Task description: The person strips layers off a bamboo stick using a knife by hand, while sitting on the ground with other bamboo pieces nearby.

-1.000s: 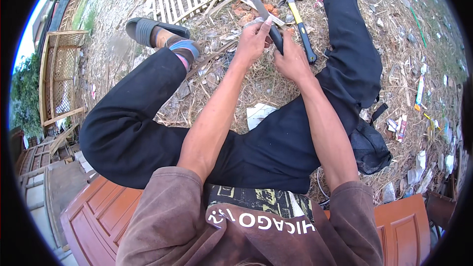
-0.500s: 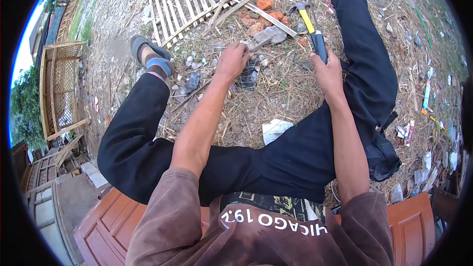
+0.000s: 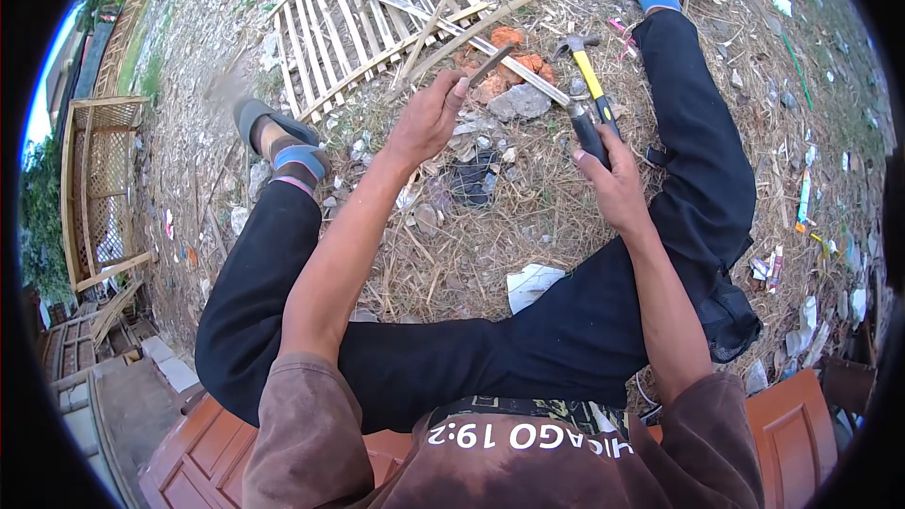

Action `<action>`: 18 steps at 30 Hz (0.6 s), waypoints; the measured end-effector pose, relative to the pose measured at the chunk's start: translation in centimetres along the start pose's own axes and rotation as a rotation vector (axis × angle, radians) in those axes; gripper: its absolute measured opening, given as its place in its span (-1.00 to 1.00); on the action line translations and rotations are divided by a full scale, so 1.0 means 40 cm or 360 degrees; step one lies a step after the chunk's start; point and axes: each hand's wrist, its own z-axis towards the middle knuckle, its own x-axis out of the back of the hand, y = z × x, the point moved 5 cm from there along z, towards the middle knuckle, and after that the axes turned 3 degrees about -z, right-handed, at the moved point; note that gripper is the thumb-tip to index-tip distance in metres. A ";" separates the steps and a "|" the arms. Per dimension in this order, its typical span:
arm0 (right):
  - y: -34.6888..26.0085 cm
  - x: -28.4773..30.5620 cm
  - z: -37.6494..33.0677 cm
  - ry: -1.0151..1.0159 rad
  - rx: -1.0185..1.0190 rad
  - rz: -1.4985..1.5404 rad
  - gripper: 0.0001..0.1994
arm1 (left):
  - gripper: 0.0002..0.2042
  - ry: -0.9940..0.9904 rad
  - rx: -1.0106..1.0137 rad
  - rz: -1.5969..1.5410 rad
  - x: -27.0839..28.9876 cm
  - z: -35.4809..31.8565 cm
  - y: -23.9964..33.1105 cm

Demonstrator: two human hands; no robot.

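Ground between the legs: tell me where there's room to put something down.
Free: dry straw between the white scrap and the left forearm. Crowded: ahead of both hands, where the grey stone, brick pieces, hammer and slat panel lie.

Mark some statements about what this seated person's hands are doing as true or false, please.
1. The left hand holds a thin stick pinched at one end. True.
2. The right hand is empty. False: it grips the dark handle of a knife whose blade points toward the bricks.
3. The yellow-handled hammer is in the left hand. False: it lies on the ground beside the right leg, in no hand.
4. A slatted wooden panel lies on the ground beyond the hands. True.
5. Reddish brick pieces lie near the tip of the stick. True.
6. Both hands clasp the same stick. False: they are apart, each with its own thing.
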 end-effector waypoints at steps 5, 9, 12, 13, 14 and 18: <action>-0.047 -0.009 -0.024 -0.0027 -0.0030 -0.0156 -0.72 | -0.57 -0.0043 -0.0014 -0.0037 0.000 -0.002 0.038; -0.067 -0.009 -0.018 -0.0008 0.0139 -0.0240 -0.73 | -0.63 -0.0083 -0.0008 -0.0146 0.002 0.017 0.046; -0.032 0.001 -0.010 0.0079 0.0100 -0.0367 -0.72 | -0.70 -0.0114 -0.0167 -0.0008 0.024 0.047 0.064; -0.031 0.003 -0.008 0.0075 0.0058 -0.0389 -0.71 | -0.70 -0.0105 -0.0142 0.0026 0.036 0.059 0.054; -0.028 0.004 -0.012 0.0063 0.0010 -0.0411 -0.71 | -0.70 -0.0099 -0.0108 0.0059 0.051 0.069 0.042; -0.047 0.038 -0.009 0.0280 0.0038 -0.0365 -0.72 | -0.63 0.0236 -0.0029 -0.0119 0.219 0.179 0.039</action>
